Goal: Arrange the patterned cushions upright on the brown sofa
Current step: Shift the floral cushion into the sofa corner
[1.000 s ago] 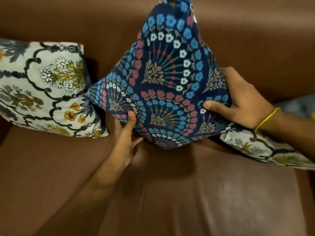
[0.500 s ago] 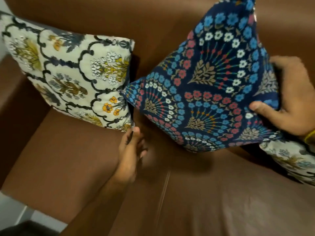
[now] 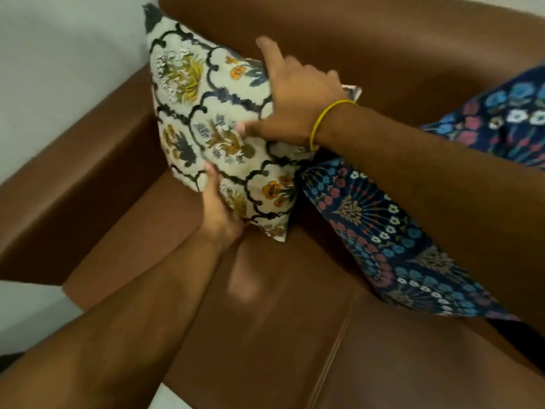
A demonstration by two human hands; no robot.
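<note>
A cream cushion (image 3: 203,119) with black scrollwork and yellow flowers stands tilted in the left corner of the brown sofa (image 3: 280,305). My left hand (image 3: 219,211) grips its lower edge from beneath. My right hand (image 3: 295,104), a yellow band on the wrist, holds its upper right side, thumb pressed on the front and index finger pointing up. A navy cushion (image 3: 392,231) with blue, red and white flowers leans against the backrest to the right, its left corner touching the cream cushion. My right forearm crosses over it.
The sofa's left armrest (image 3: 76,172) runs beside the cream cushion, and the backrest (image 3: 383,48) rises behind both cushions. A pale wall (image 3: 59,54) and light floor (image 3: 29,305) lie left of the sofa. A seat seam (image 3: 333,349) runs down the middle.
My right hand let go of the navy cushion and moved left onto the cream cushion. My left hand rose from the seat to grip its lower edge. The view swung left.
</note>
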